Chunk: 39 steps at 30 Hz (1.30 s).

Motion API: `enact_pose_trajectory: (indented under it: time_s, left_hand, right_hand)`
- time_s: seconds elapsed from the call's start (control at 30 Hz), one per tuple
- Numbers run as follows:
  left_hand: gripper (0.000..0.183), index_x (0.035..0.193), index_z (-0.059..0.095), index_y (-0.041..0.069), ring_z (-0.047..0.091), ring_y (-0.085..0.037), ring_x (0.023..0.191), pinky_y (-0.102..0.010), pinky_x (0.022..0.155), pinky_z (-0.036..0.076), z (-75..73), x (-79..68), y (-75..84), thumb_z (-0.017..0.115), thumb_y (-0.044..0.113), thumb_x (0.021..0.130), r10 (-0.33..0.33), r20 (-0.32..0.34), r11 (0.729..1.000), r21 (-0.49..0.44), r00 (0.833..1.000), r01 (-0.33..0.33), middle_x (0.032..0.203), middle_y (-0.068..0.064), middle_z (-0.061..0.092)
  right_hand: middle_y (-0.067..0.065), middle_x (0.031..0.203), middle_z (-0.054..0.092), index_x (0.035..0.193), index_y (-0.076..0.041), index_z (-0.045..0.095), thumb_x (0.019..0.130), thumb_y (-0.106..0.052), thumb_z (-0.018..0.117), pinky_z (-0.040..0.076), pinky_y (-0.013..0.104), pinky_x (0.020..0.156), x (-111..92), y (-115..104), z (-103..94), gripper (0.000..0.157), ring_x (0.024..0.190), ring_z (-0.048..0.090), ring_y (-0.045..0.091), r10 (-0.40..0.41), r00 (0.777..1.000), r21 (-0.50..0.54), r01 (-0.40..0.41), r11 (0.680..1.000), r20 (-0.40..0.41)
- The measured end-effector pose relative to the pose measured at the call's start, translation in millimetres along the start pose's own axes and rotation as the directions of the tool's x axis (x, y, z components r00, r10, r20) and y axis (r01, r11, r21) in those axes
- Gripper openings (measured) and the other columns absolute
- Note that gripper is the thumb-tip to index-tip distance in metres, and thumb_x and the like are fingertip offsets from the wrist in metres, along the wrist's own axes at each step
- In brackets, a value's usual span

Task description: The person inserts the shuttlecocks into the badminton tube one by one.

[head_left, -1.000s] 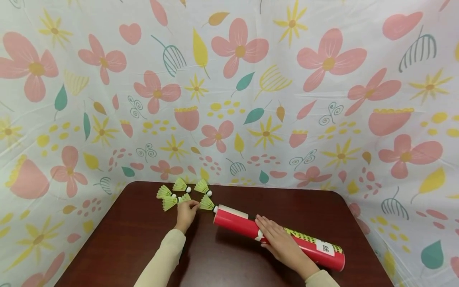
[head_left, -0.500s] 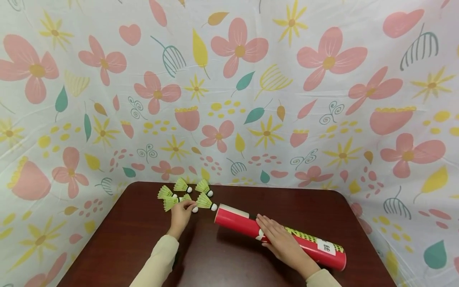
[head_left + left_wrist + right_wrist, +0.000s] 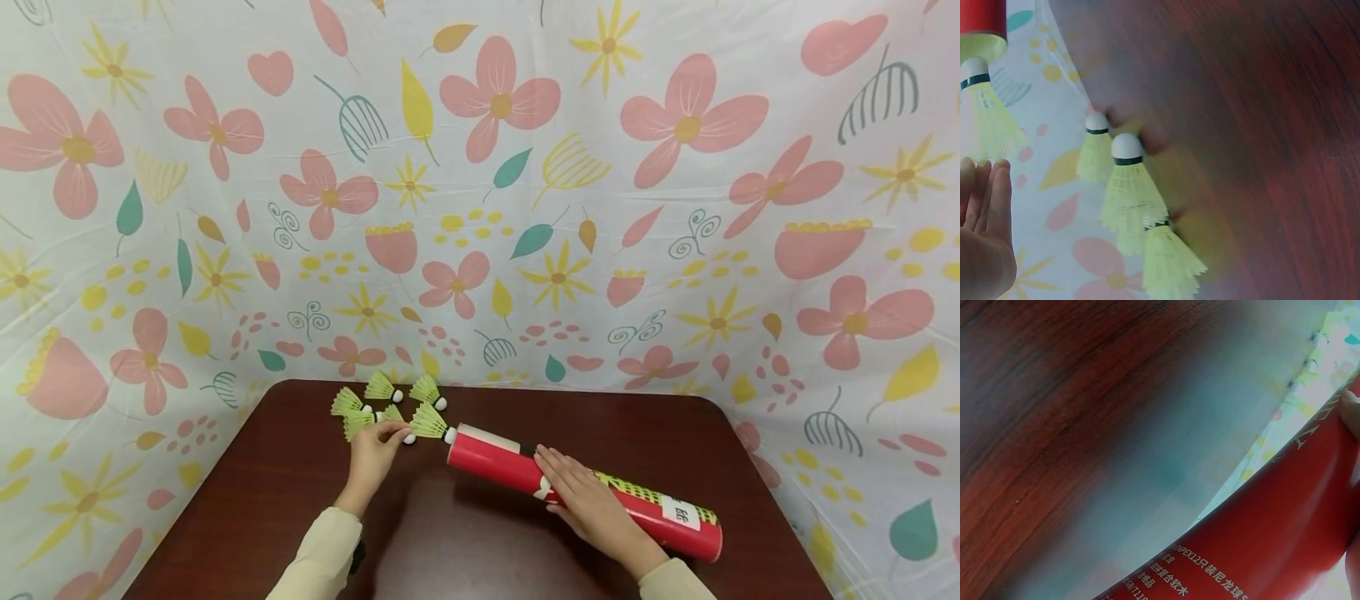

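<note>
My left hand [image 3: 371,457] pinches the skirt rim of a yellow shuttlecock [image 3: 429,422] between thumb and fingertips. Its white head points right, at the near mouth of a red shuttlecock tube [image 3: 491,468]; in the left wrist view the held shuttlecock [image 3: 988,119] has its head right at the opening. The tube lies slantwise, mouth towards the upper left. My right hand [image 3: 588,508] holds it around the middle, fingers over the top and thumb on the near side. The right wrist view shows printed white lettering on the tube [image 3: 1260,519].
Several loose yellow shuttlecocks lie at the table's back left, among them one at the back [image 3: 381,387] and one further right [image 3: 426,392]. The dark brown table [image 3: 300,500] ends at a floral cloth [image 3: 555,208] behind.
The left hand has shifted left overall. The held shuttlecock drew back from the tube mouth, then came up to it again. The right hand and tube have hardly moved.
</note>
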<state>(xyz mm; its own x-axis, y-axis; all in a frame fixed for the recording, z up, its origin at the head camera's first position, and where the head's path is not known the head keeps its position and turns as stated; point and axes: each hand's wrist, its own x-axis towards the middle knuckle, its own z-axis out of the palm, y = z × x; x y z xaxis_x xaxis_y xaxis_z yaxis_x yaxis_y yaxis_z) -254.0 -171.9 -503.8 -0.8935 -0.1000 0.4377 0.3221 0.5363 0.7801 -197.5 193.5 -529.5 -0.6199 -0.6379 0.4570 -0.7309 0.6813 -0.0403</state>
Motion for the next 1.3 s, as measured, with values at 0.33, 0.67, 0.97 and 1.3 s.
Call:
enact_pose_trajectory:
  time_s: [0.33, 0.67, 0.97, 1.3]
  left_hand:
    - [0.004, 0.085, 0.078, 0.01, 0.067, -0.02, 0.069, -0.023, 0.057, 0.05, 3.3, -9.7, 19.0, 0.076, 0.01, 0.082, 0.039, 0.036, 0.999, -0.014, 0.999, -0.039, 0.08, -0.003, 0.073]
    - [0.007, 0.084, 0.077, 0.006, 0.067, -0.019, 0.069, -0.021, 0.057, 0.05, 12.6, -16.3, 22.6, 0.076, 0.013, 0.082, 0.016, 0.134, 0.998, -0.06, 0.991, -0.008, 0.079, -0.003, 0.073]
    - [0.005, 0.084, 0.076, 0.009, 0.067, -0.017, 0.07, -0.022, 0.059, 0.05, 14.7, -16.8, 26.2, 0.075, 0.006, 0.081, 0.029, 0.155, 0.997, -0.075, 0.987, -0.017, 0.079, -0.004, 0.073]
    - [0.005, 0.086, 0.077, 0.006, 0.065, -0.02, 0.068, -0.023, 0.055, 0.048, 21.9, -16.6, 31.3, 0.075, 0.005, 0.082, 0.049, 0.187, 0.995, -0.091, 0.981, -0.032, 0.081, -0.006, 0.073]
  right_hand:
    - [0.009, 0.154, 0.033, 0.15, -0.006, 0.031, 0.096, -0.057, 0.02, 0.004, 0.02, 0.115, 3.5, -1.1, -1.2, 0.075, 0.138, 0.035, 0.026, -0.012, 1.0, 0.005, 0.012, 1.0, -0.008]
    - [0.008, 0.154, 0.033, 0.151, -0.007, 0.031, 0.097, -0.056, 0.019, 0.005, 0.021, 0.115, 2.5, -2.6, 2.1, 0.074, 0.139, 0.035, 0.025, -0.021, 1.0, 0.005, 0.021, 1.0, -0.014]
    - [0.007, 0.155, 0.032, 0.151, -0.008, 0.03, 0.094, -0.058, 0.021, 0.003, 0.019, 0.114, 2.6, -4.6, -2.2, 0.076, 0.139, 0.034, 0.023, 0.011, 1.0, -0.004, -0.011, 1.0, 0.012]
    - [0.008, 0.154, 0.032, 0.15, -0.006, 0.032, 0.097, -0.056, 0.019, 0.005, 0.02, 0.115, 2.9, -4.8, 0.7, 0.074, 0.139, 0.035, 0.024, -0.026, 0.999, -0.003, 0.026, 1.0, -0.028]
